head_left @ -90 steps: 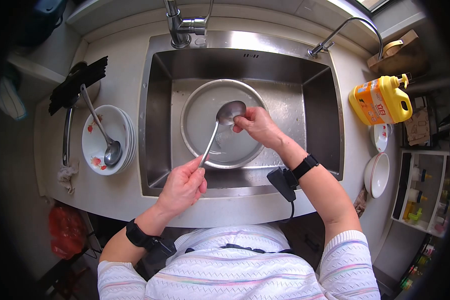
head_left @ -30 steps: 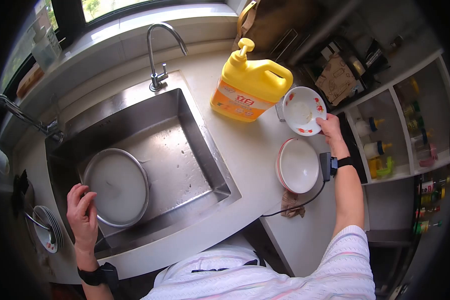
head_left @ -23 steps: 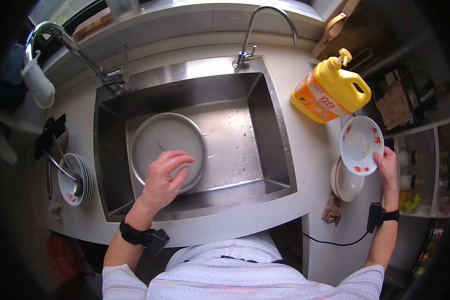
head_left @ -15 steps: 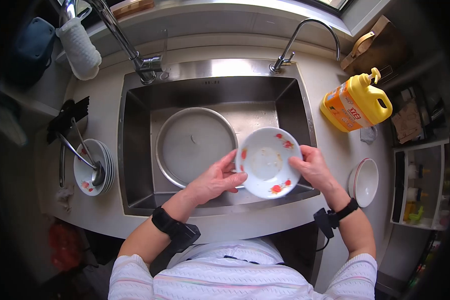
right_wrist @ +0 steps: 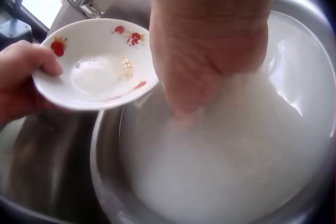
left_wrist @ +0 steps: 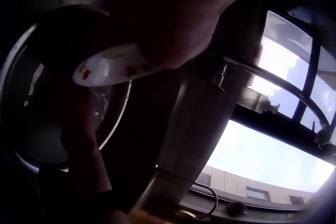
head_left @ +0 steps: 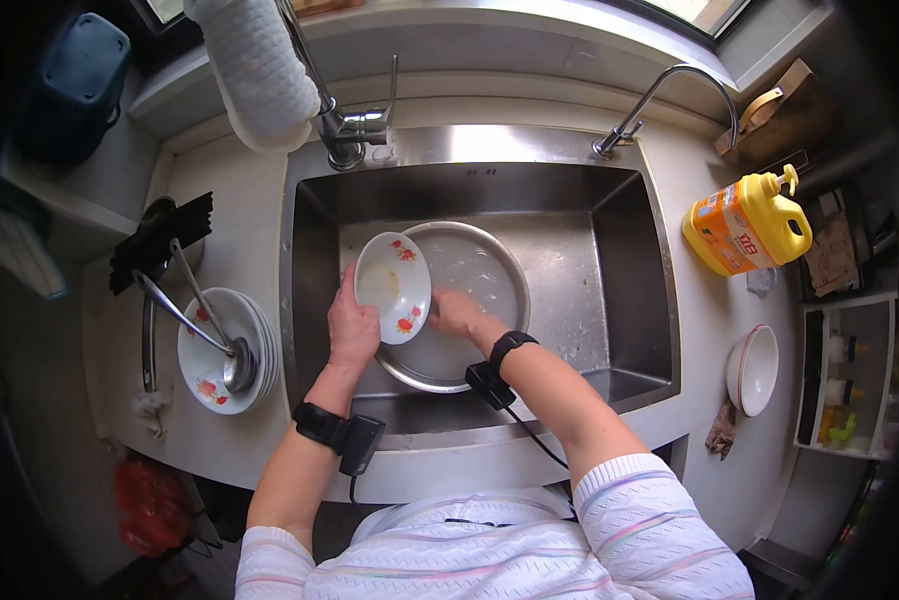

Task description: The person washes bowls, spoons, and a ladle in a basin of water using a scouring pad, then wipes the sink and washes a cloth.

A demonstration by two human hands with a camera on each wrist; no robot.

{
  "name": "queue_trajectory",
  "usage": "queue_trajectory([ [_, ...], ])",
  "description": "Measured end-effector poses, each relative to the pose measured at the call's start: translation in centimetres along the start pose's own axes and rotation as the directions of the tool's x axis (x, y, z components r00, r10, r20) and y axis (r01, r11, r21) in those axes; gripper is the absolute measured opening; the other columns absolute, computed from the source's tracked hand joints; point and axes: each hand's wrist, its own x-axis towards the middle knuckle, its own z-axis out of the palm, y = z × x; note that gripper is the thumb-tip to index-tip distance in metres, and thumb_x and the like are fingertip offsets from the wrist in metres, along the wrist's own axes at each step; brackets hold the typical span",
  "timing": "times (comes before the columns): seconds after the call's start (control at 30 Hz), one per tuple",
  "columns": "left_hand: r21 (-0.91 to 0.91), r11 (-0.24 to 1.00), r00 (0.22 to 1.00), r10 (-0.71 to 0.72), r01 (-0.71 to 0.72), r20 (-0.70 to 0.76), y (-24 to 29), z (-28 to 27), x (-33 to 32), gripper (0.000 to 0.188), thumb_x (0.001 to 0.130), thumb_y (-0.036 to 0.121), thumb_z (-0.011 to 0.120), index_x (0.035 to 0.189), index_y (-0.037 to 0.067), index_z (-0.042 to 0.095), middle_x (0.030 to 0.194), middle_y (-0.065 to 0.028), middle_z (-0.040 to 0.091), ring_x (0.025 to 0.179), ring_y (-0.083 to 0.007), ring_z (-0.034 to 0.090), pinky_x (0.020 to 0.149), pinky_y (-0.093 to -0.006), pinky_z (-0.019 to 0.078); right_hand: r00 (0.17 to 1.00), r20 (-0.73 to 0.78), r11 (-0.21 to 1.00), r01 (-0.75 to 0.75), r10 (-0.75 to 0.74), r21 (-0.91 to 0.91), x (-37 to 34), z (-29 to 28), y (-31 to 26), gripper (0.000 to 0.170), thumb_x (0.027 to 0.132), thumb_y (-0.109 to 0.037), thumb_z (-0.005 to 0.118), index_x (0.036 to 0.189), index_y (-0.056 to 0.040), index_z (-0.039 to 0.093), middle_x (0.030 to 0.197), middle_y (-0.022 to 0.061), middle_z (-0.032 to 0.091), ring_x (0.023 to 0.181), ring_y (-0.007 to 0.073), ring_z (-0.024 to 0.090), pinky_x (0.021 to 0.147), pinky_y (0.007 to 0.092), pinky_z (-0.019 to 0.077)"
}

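The bowl (head_left: 394, 288) is held in the air over the left part of the basin (head_left: 526, 285), tilted. Its inner face shows a red flower pattern and yellowish residue near the base. In the head view it overlaps the basin's left rim; contact with that rim cannot be determined.

The basin stands in the sink (head_left: 635, 280) and contains cloudy water (head_left: 490, 345). Wet sink floor shows between the basin and the right wall; this span is wider than the one on the left.

The left hand (head_left: 354, 325) supports the bowl at its outer left edge. Grip: thumb over the rim onto the inner face, fingers behind. The right hand (head_left: 457, 313) points down into the basin beside the bowl, its fingertips hidden by the water. State of that grip: cannot be determined.

On the worktop (head_left: 710, 345), left of the sink, a dish stack (head_left: 195, 350) carries two metal utensils (head_left: 238, 370). To the right are a yellow bottle (head_left: 750, 225) and a white bowl (head_left: 755, 370).
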Motion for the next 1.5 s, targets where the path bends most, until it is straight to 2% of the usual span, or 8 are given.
queue_trajectory([
  [0.13,0.158,0.985,0.997,0.069,-0.075,0.041,-1.1,1.9,0.8,0.058,0.068,-0.003,0.041,0.126,0.004,0.035,0.107,-0.0242,0.051,0.099,-0.0373,0.051,0.087,-0.0407,0.0395,0.934,0.358,1.000,0.001,-0.003,0.004,-0.4,-0.3,0.7,0.027,0.073,-0.023,0.056,0.094,-0.0060,0.060,0.092,0.0211,0.059,0.085,0.0359,0.056,0.075,0.0405,0.0444],
  [0.4,0.249,0.968,0.988,-0.075,0.040,0.132,-2.9,6.3,1.0,0.051,0.075,0.004,0.042,0.125,0.004,0.037,0.105,-0.0247,0.052,0.099,-0.0368,0.050,0.087,-0.0417,0.0380,0.894,0.296,0.613,-0.447,0.337,0.651,-1.8,-4.8,-0.7,0.029,0.083,-0.023,0.048,0.095,0.0013,0.058,0.090,0.0121,0.061,0.083,0.0203,0.056,0.072,0.0338,0.0432],
  [0.5,0.147,0.981,0.985,-0.138,0.123,0.101,-3.3,7.9,1.1,0.042,0.082,0.014,0.041,0.122,0.003,0.040,0.107,-0.0240,0.052,0.100,-0.0347,0.051,0.089,-0.0403,0.0377,0.978,0.158,0.644,-0.209,0.137,0.736,-2.3,-3.3,-3.1,0.029,0.078,-0.017,0.050,0.099,0.0007,0.057,0.093,0.0180,0.060,0.093,0.0267,0.057,0.082,0.0330,0.0421],
  [0.7,-0.244,0.864,0.883,-0.369,0.440,0.289,-6.2,9.0,2.5,0.041,0.087,0.028,0.040,0.119,0.001,0.042,0.105,-0.0183,0.054,0.099,-0.0301,0.054,0.082,-0.0410,0.0439,0.935,0.323,0.984,0.109,-0.150,0.140,-4.8,-2.0,-2.5,0.039,0.073,-0.013,0.055,0.110,0.0009,0.050,0.101,0.0190,0.058,0.099,0.0328,0.054,0.083,0.0372,0.0420],
  [0.8,-0.271,0.662,0.692,-0.528,0.698,0.492,-2.5,7.9,2.4,0.046,0.087,0.032,0.041,0.122,0.002,0.038,0.108,-0.0170,0.051,0.095,-0.0315,0.054,0.075,-0.0443,0.0476,0.891,0.445,0.988,-0.025,0.091,-0.152,-3.7,-2.7,-1.7,0.034,0.076,-0.012,0.052,0.109,-0.0017,0.050,0.101,0.0189,0.058,0.094,0.0371,0.054,0.081,0.0396,0.0430],
  [1.1,-0.423,0.710,0.821,-0.424,0.563,0.382,-5.5,9.6,3.0,0.059,0.086,0.040,0.042,0.131,0.007,0.024,0.120,-0.0171,0.042,0.101,-0.0357,0.051,0.061,-0.0517,0.0519,0.984,0.172,0.997,0.035,-0.046,0.062,-2.7,-0.7,-2.9,0.015,0.074,-0.015,0.053,0.077,-0.0018,0.061,0.078,0.0220,0.059,0.079,0.0375,0.057,0.069,0.0426,0.0453],
  [1.17,-0.349,0.585,0.660,-0.485,0.733,0.574,-1.0,7.2,2.2,0.063,0.086,0.039,0.042,0.133,0.006,0.019,0.121,-0.0169,0.041,0.105,-0.0361,0.048,0.070,-0.0508,0.0499,0.963,0.266,0.999,0.040,-0.035,-0.016,-2.5,-0.2,-0.9,0.016,0.074,-0.015,0.053,0.080,-0.0021,0.061,0.078,0.0223,0.059,0.079,0.0374,0.057,0.069,0.0428,0.0451],
  [1.5,-0.516,0.625,0.811,-0.447,0.585,0.378,-4.3,7.8,2.7,0.054,0.087,0.031,0.044,0.131,0.003,0.030,0.122,-0.0151,0.044,0.107,-0.0263,0.046,0.084,-0.0362,0.0421,0.968,0.227,0.952,0.033,-0.106,0.304,-4.4,-3.3,-3.8,0.031,0.070,-0.005,0.050,0.100,-0.0034,0.057,0.094,0.0218,0.058,0.089,0.0372,0.055,0.078,0.0390,0.0442],
])
